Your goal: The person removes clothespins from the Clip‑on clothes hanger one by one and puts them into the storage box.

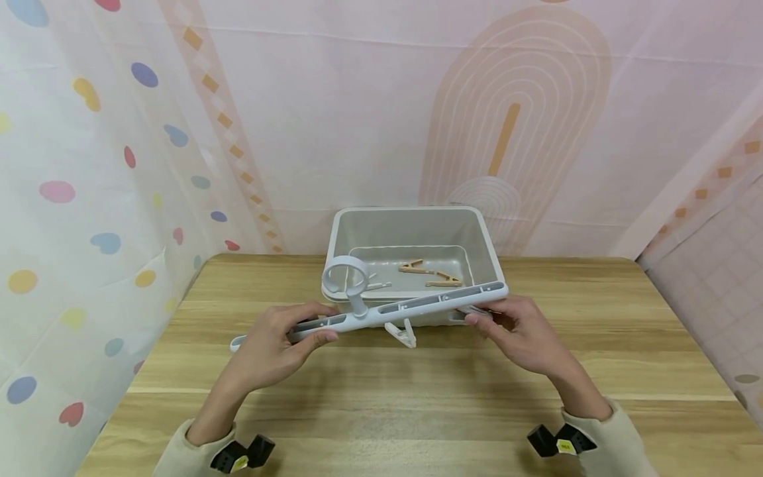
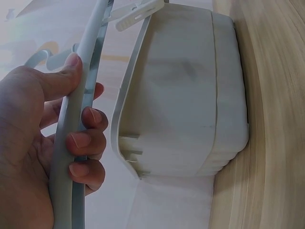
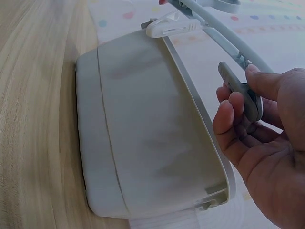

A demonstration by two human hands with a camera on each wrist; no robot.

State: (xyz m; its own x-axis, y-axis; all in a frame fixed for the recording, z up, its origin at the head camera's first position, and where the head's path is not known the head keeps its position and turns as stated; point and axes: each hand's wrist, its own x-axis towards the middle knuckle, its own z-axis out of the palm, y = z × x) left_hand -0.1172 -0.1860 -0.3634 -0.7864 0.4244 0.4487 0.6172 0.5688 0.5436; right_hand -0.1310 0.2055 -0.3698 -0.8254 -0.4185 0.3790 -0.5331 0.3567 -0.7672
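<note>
A pale blue-grey slotted hanger bar (image 1: 441, 303) with a ring (image 1: 326, 275) on a short stem is held above the table, its right end tilted up. My left hand (image 1: 271, 348) grips it left of the ring, fingers curled round it in the left wrist view. From the middle of the bar hangs a white clothespin (image 1: 404, 336). My right hand (image 1: 524, 334) pinches a grey clothespin (image 3: 238, 90) close under the bar's right end, thumb tip right by the bar in the right wrist view.
Behind the bar stands a light grey plastic bin (image 1: 411, 210) on the wooden table (image 1: 381, 411). Inside lie tan clothespins (image 1: 447, 283) and white clothespins (image 1: 378, 286), partly hidden by the ring and bar. A patterned curtain (image 1: 334, 132) hangs behind the table.
</note>
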